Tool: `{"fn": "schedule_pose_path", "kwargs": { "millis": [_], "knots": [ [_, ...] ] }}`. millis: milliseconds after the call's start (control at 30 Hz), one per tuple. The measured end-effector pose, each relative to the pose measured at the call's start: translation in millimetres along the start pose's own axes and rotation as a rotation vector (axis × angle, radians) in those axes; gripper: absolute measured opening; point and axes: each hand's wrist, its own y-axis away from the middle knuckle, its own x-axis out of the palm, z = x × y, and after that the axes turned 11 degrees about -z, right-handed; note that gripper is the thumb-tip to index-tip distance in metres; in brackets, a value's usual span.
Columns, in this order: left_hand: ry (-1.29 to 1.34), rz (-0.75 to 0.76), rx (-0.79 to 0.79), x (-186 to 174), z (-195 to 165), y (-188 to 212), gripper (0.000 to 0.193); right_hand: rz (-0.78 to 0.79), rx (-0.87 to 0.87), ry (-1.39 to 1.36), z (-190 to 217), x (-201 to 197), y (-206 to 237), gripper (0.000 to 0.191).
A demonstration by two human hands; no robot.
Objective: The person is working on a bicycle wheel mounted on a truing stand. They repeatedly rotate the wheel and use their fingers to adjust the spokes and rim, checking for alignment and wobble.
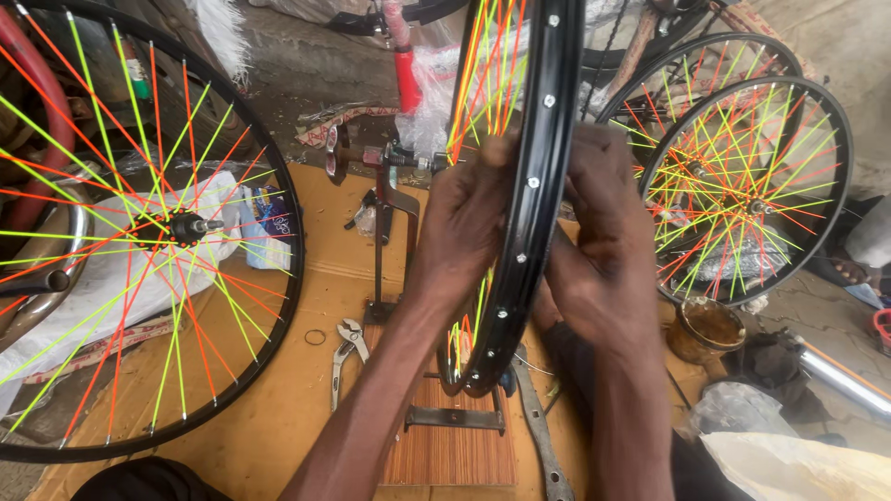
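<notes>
- Far left of the hands: large black-rimmed bicycle wheel with orange and yellow-green spokes point(139, 241), leaning.
- Below left hand: steel pliers point(345, 357) on the brown cardboard sheet point(306, 278).
- Left hand point(469, 218): fingers curled shut against the left side of the upright black metal rim point(534, 195).
- Right hand point(603, 250): closed on the rim's right side.
- Rim sits in the metal truing stand point(390, 213), between both hands.
- Right of the hands: brown tin of grease point(705, 329).

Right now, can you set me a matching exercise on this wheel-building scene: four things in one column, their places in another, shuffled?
Things:
1. black wheel rim
2. silver metal pliers
3. brown tin of grease
4. finished wheel with orange and yellow spokes

Places:
A. flat on the board, left of the stand
B. between both hands
C. far left, leaning
D. right of the right hand

Pairs: 1-B, 2-A, 3-D, 4-C
</notes>
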Motion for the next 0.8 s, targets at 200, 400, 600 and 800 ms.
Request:
{"fn": "schedule_pose_path", "kwargs": {
  "millis": [200, 400, 600, 800],
  "knots": [
    [0.300, 0.176, 0.118, -15, -19, 4, 0.057, -0.112, -0.076, 0.128, -14, 14, -4, 0.044],
    [0.061, 0.072, 0.110, 5, -22, 9, 0.066, 0.126, 0.077, 0.027, 11, -3, -11, 0.043],
    [0.230, 0.051, 0.125, -7, -27, 7, 0.067, -0.161, -0.025, 0.023, 1, 25, -8, 0.037],
    [0.052, 0.040, 0.032, 2, -25, 3, 0.060, -0.090, -0.104, 0.021, -6, 8, 6, 0.022]
  ]
}}
